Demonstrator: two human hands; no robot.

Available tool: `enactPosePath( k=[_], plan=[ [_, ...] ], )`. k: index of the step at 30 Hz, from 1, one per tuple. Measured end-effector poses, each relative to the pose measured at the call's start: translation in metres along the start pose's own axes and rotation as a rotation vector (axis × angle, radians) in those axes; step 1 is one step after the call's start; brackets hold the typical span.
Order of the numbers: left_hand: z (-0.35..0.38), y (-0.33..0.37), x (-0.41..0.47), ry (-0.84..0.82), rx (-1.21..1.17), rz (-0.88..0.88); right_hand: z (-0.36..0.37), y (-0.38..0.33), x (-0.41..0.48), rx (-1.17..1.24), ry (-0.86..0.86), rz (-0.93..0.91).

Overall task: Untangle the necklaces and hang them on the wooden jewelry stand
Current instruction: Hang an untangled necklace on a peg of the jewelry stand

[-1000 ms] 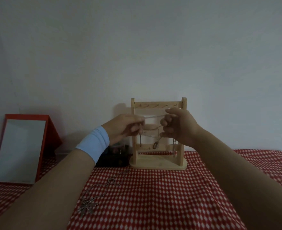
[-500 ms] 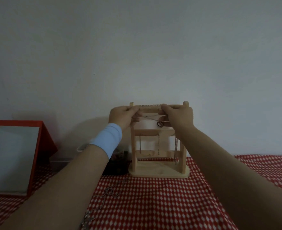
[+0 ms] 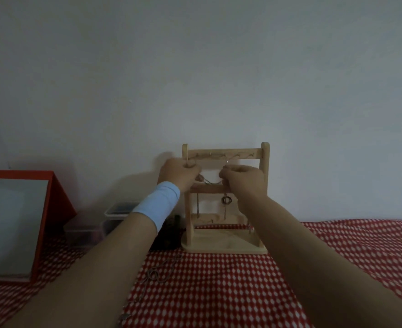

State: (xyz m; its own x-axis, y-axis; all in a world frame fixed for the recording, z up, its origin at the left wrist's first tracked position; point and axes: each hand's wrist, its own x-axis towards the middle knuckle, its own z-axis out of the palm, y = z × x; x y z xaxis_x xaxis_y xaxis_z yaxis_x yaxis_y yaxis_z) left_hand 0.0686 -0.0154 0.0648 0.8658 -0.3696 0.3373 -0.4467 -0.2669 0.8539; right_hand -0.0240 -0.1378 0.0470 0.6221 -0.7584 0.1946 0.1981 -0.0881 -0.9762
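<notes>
The wooden jewelry stand (image 3: pixel 265 166) rises at the back of the table against the wall, with a hook rail on top, a middle bar and a tray base. My left hand (image 3: pixel 178 174) and my right hand (image 3: pixel 243 179) are both pinched on a thin chain necklace (image 3: pixel 210 182), which sags between them in front of the stand, just above the middle bar. Its ring pendant (image 3: pixel 226 200) dangles below my right hand. Other chains (image 3: pixel 197 205) hang from the middle bar. Another necklace (image 3: pixel 158 272) lies loose on the cloth by my left forearm.
A red-and-white checked cloth (image 3: pixel 218 292) covers the table. A red-framed mirror (image 3: pixel 10 223) leans at the left. Clear plastic boxes (image 3: pixel 117 213) and a dark object (image 3: pixel 169 235) sit left of the stand. A plain wall stands directly behind.
Both hands came down from the stand's top rail to just above the middle bar. The chain between them went from taut to sagging, and the ring pendant dropped below the middle bar.
</notes>
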Motion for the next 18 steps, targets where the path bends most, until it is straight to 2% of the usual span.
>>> enactPosePath(
  k=[3,12,18],
  plan=[
    [0.007,-0.012,-0.009,-0.083,-0.017,0.023,-0.001,0.011,-0.01,-0.044,-0.058,-0.043],
    [0.017,-0.019,-0.032,-0.209,-0.238,0.001,-0.01,0.028,-0.023,-0.32,-0.035,-0.291],
    [0.023,-0.034,-0.044,-0.18,-0.221,0.0,-0.009,0.041,-0.027,-0.369,-0.067,-0.222]
  ],
)
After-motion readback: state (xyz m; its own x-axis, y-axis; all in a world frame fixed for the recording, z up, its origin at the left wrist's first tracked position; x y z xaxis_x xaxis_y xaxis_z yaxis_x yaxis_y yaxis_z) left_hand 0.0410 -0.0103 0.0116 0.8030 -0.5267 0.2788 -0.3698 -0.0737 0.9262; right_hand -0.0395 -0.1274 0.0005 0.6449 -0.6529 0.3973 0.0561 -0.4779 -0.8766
